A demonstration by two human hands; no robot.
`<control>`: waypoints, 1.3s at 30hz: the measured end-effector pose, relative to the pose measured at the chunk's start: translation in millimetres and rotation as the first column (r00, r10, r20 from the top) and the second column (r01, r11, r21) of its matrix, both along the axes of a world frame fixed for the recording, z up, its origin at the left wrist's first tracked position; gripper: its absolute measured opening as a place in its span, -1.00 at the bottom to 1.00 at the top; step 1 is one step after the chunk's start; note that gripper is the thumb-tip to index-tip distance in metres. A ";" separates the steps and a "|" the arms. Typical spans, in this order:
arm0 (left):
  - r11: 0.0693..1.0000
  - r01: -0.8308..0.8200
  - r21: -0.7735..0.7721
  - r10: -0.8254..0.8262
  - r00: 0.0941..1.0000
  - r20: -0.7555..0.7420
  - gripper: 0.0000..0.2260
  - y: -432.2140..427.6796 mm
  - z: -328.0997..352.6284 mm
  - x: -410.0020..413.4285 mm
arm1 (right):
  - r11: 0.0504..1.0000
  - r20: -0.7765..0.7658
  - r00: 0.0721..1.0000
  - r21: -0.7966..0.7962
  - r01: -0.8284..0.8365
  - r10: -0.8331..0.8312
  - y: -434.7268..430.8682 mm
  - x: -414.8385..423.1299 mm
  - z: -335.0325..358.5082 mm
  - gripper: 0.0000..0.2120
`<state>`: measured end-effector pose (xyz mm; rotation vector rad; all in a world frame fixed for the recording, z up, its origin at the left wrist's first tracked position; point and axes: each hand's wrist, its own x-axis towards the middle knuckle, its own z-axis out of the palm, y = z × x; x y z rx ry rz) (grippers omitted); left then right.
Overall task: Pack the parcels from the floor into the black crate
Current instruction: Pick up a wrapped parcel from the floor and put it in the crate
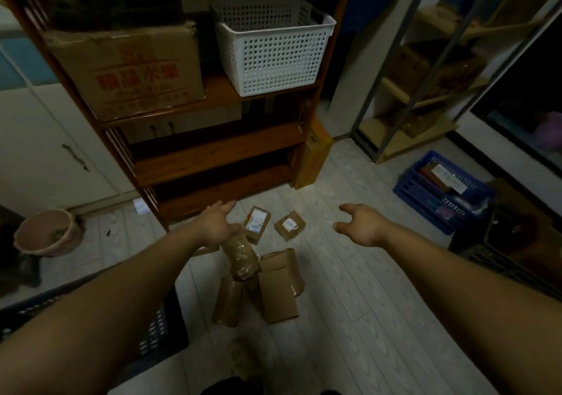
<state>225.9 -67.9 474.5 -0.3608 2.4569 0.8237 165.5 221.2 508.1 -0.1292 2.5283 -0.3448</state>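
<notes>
The parcels lie in a loose heap on the pale plank floor (349, 318) in front of a wooden shelf unit (219, 151). None seems to be in the black crate (161, 330) yet; it stands at the lower left, half hidden by the left forearm.

The left hand (217, 225) hovers over a tape-wrapped bundle (241, 257) with fingers spread, holding nothing. Whether it touches the bundle I cannot tell. The right hand (362, 225) is also spread wide and empty, off to the right of the heap.

The bundle looks soft and glossy, probably slippery, so a full grasp round its middle would suit. The plain cardboard boxes (279, 291) look light and stiff — best taken by opposite faces.

A small labelled box (258, 223) and its neighbour box (289, 225) each carry a white shipping label, the print too small to read. On the shelf, a cardboard carton (127, 72) bears red Chinese characters — too blurred to read with confidence.
</notes>
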 end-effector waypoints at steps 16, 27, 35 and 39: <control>0.952 -0.270 0.143 0.251 0.958 0.138 -0.30 26.6 -66.6 -118.2 | 0.885 0.131 0.900 0.166 -0.434 0.416 4.4 -174.3 -59.1 -0.35; 0.833 -0.515 0.201 0.473 0.852 0.224 -0.45 93.3 -167.8 -211.8 | 0.893 0.341 0.848 0.049 -0.447 0.406 56.2 -331.4 -179.0 -0.43; 0.873 -0.483 0.065 0.457 0.858 0.234 -0.51 110.3 -314.9 -262.7 | 0.978 0.381 0.902 -0.039 -0.203 0.202 62.3 -372.3 -346.1 -0.40; 0.848 -0.527 0.066 0.500 0.834 0.235 -0.49 113.8 -405.9 -283.6 | 0.961 0.382 0.885 -0.040 -0.273 0.268 60.8 -384.4 -446.1 -0.43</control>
